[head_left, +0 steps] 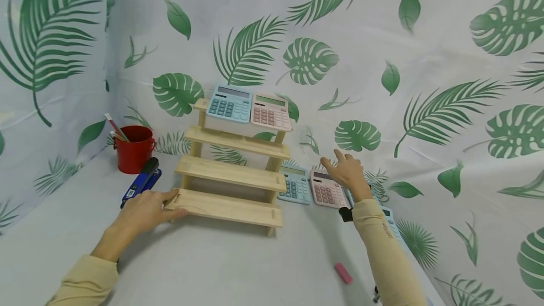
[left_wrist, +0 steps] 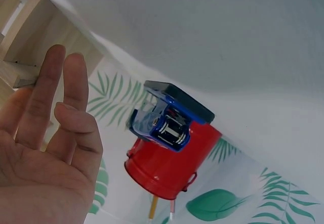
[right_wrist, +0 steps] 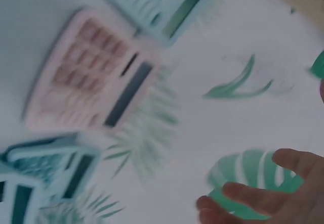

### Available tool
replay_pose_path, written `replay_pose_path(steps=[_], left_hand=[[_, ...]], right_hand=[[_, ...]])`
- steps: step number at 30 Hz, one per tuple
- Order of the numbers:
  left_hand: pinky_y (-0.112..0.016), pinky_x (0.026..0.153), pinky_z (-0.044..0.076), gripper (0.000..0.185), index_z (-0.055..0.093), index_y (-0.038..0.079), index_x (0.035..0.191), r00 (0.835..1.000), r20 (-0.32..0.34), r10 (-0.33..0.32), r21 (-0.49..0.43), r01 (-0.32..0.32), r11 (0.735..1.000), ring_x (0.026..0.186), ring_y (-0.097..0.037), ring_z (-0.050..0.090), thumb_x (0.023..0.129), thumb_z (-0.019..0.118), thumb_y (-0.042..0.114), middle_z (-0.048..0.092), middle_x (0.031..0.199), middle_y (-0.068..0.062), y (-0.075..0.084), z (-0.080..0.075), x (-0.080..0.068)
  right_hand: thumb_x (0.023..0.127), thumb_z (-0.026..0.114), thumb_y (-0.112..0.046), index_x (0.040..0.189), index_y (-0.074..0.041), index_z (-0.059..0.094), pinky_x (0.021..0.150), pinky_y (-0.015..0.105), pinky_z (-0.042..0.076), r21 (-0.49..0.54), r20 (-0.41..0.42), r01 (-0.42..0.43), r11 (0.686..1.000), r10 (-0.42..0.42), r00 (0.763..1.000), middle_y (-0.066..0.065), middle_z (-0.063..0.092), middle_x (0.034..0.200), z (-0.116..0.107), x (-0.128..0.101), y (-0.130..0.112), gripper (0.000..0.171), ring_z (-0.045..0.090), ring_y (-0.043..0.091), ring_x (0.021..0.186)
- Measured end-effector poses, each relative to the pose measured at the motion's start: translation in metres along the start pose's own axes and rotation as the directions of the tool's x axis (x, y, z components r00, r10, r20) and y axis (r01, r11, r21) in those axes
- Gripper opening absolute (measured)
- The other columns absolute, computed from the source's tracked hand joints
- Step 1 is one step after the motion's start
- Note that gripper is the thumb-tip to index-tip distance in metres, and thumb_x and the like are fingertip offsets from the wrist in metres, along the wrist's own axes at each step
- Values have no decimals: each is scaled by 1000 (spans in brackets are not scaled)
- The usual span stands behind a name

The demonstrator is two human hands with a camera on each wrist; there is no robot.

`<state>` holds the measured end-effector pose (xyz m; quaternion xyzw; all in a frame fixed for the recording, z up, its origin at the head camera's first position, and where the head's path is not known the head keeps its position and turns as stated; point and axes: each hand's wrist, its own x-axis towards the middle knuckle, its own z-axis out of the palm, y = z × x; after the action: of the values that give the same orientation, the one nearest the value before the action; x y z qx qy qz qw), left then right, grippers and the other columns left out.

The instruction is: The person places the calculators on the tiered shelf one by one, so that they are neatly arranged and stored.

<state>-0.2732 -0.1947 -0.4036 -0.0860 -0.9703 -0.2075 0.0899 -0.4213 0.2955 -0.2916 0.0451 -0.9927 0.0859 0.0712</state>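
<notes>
A four-tier wooden shelf rack (head_left: 229, 169) stands on the table. My left hand (head_left: 142, 211) is at the left end of its lowest board, with the thumb at the front edge and the forefinger at the back corner, pinching that end. In the left wrist view, the other fingers (left_wrist: 76, 80) lie off the wood. A blue calculator (head_left: 229, 103) and a pink calculator (head_left: 270, 111) lean side by side on the top tier. My right hand (head_left: 346, 171) is raised with spread fingers and holds nothing. Behind it, a second pink calculator (head_left: 327, 192) rests against the wall.
Another blue calculator (head_left: 294, 185) leans right of the rack, and more blue calculators (right_wrist: 53, 168) stand farther right. On the left are a blue stapler (head_left: 142, 181) and a red bucket (head_left: 135, 150) with pencils. A pink eraser (head_left: 343, 273) lies near the right forearm.
</notes>
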Motion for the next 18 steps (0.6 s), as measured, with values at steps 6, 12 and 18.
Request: replay_pose_path(steps=[6, 12, 18], left_hand=[[-35, 48, 39, 84, 60, 10, 139, 1000, 5, 0, 6, 0, 1000, 74, -24, 57, 81, 67, 71, 66, 122, -31, -1, -3, 0], [-35, 49, 41, 84, 60, 10, 139, 1000, 10, -3, 12, 3, 1000, 78, -26, 60, 82, 67, 70, 64, 128, -31, -2, -3, 0], [-34, 49, 38, 84, 60, 9, 140, 1000, 14, 2, 3, -2, 1000, 74, -24, 56, 82, 67, 70, 65, 124, -31, 0, -2, 1]], right_hand=[[96, 31, -75, 159, 2, 2, 107, 77, 27, -47, 183, -145, 988, 151, 971, 48, 13, 154, 8, -22, 62, 104, 18, 70, 138], [94, 43, -72, 156, 9, -1, 108, 73, 30, -71, 369, -286, 956, 292, 882, 49, 11, 153, 23, -38, 111, 111, 20, 69, 138], [89, 55, -71, 155, 8, -6, 111, 72, 29, -80, 430, -401, 913, 395, 812, 49, 7, 153, 40, -50, 146, 120, 22, 66, 139]])
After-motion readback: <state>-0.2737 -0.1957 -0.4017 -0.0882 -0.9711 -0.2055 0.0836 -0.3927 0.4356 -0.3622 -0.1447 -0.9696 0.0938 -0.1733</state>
